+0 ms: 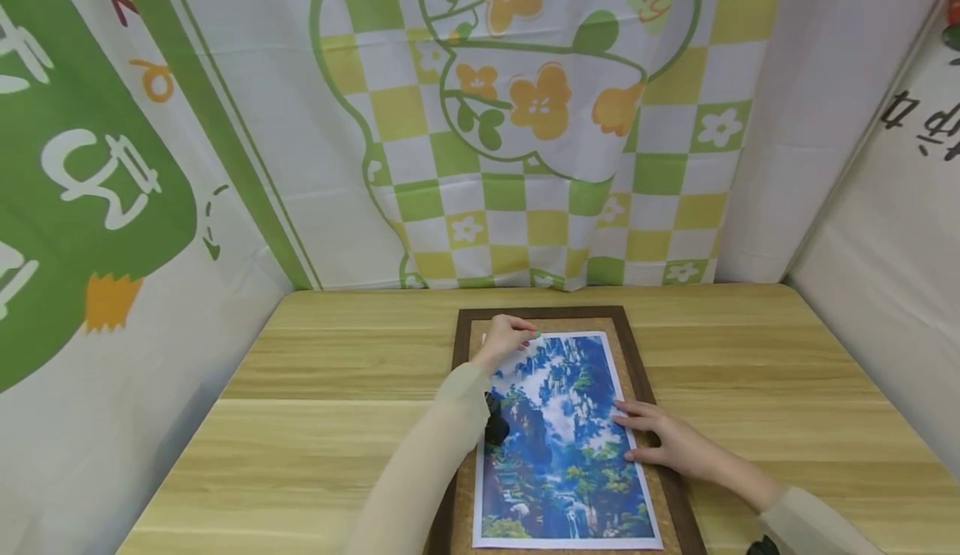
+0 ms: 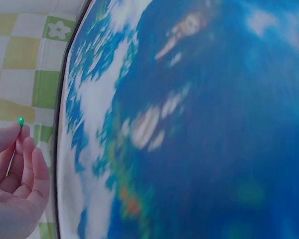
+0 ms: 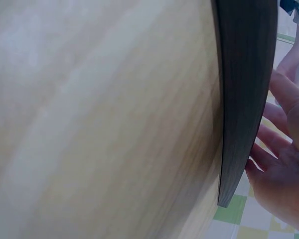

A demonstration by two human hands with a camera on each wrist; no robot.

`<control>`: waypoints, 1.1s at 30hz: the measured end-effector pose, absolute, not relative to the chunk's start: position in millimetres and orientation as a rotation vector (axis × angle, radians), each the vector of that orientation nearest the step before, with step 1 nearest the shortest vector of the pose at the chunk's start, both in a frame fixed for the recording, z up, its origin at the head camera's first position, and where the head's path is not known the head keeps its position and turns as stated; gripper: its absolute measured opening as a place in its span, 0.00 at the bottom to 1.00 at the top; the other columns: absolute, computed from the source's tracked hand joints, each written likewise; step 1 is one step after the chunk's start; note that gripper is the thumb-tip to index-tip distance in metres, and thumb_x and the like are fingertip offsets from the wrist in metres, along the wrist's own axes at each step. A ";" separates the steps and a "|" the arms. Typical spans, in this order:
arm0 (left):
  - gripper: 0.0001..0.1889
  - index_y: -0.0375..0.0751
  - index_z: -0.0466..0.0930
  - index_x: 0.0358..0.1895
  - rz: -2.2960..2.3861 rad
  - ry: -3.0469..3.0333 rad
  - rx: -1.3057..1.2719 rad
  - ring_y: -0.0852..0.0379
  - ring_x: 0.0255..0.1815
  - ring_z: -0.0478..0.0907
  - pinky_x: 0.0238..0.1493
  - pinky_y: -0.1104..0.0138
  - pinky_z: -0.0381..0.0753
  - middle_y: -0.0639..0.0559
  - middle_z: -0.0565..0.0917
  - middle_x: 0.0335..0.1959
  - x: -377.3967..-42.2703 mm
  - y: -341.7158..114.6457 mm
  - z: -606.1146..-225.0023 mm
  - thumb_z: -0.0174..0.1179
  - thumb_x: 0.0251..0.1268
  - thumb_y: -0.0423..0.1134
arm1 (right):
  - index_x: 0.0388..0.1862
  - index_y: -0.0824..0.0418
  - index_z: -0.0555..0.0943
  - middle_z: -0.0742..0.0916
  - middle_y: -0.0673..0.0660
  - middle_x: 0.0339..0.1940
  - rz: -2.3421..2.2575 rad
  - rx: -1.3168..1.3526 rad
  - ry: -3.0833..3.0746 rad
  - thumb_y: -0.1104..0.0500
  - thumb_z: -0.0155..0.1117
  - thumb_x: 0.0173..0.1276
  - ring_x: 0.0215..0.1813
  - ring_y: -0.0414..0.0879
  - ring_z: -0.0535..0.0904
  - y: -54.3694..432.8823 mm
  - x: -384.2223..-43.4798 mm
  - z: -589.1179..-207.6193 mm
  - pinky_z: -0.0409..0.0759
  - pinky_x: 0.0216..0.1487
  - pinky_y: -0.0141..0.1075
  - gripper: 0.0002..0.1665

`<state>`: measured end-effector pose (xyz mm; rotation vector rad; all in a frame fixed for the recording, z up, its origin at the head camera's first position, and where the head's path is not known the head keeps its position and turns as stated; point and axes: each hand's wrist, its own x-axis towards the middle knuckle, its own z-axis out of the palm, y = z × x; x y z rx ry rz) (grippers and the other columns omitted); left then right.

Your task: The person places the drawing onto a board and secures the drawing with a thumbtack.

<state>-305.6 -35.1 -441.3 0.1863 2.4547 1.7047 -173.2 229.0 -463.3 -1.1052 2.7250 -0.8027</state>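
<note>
A landscape print (image 1: 558, 438) with mountains and waterfalls and a white border lies on a cork board (image 1: 477, 340) that has a dark brown wooden frame (image 1: 637, 363). At the print's top edge, my left hand (image 1: 504, 342) pinches a small green push pin (image 2: 20, 121) between thumb and fingertip. The pin's green head shows above the fingertips in the left wrist view. My right hand (image 1: 671, 442) reaches over the frame's right side, its fingers spread and resting along the print's right edge. In the right wrist view, that hand's fingers (image 3: 276, 142) show just past the dark frame.
The board lies on a light wood-grain table (image 1: 345, 372), near its far edge. Behind the table hangs a checked green and yellow curtain (image 1: 517, 205) with flowers. White printed cloth (image 1: 900, 230) stands at the sides. A black wrist camera (image 1: 495, 426) sits by the left sleeve, over the print.
</note>
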 end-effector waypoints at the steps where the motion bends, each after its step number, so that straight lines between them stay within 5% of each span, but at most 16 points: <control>1: 0.08 0.29 0.82 0.37 1.717 2.460 0.181 0.44 0.33 0.79 0.30 0.65 0.79 0.40 0.82 0.34 -305.9 -32.9 -442.9 0.57 0.57 0.30 | 0.56 0.68 0.72 0.69 0.68 0.60 -0.804 -1.104 2.725 0.46 0.57 0.59 0.59 0.64 0.63 229.1 -173.2 -463.6 0.70 0.49 0.53 0.33; 11: 0.07 0.30 0.82 0.36 1.870 2.366 -0.018 0.59 0.20 0.72 0.20 0.72 0.72 0.42 0.82 0.29 -312.5 -19.7 -461.2 0.57 0.57 0.29 | 0.56 0.69 0.71 0.68 0.69 0.60 -0.821 -1.103 2.701 0.46 0.57 0.60 0.59 0.65 0.62 228.9 -173.4 -463.9 0.69 0.49 0.54 0.34; 20: 0.06 0.31 0.83 0.32 1.799 2.464 -0.057 0.63 0.12 0.65 0.14 0.73 0.65 0.45 0.81 0.21 -320.7 -16.3 -465.1 0.60 0.53 0.29 | 0.56 0.70 0.70 0.68 0.69 0.60 -0.823 -1.100 2.701 0.46 0.57 0.59 0.59 0.65 0.62 229.1 -173.8 -463.3 0.69 0.49 0.53 0.34; 28: 0.05 0.36 0.85 0.31 1.630 2.608 -0.085 0.55 0.31 0.78 0.33 0.66 0.78 0.46 0.83 0.32 -315.5 -14.1 -460.3 0.62 0.52 0.32 | 0.56 0.69 0.71 0.69 0.69 0.60 -0.811 -1.108 2.725 0.47 0.58 0.59 0.59 0.65 0.63 228.8 -173.6 -466.0 0.70 0.48 0.52 0.33; 33: 0.05 0.38 0.85 0.31 1.515 2.693 -0.088 0.53 0.33 0.79 0.35 0.65 0.77 0.47 0.84 0.31 -312.6 -10.4 -455.0 0.62 0.53 0.34 | 0.56 0.69 0.71 0.69 0.69 0.60 -0.817 -1.119 2.727 0.47 0.58 0.59 0.58 0.65 0.63 228.7 -173.1 -465.9 0.71 0.48 0.52 0.33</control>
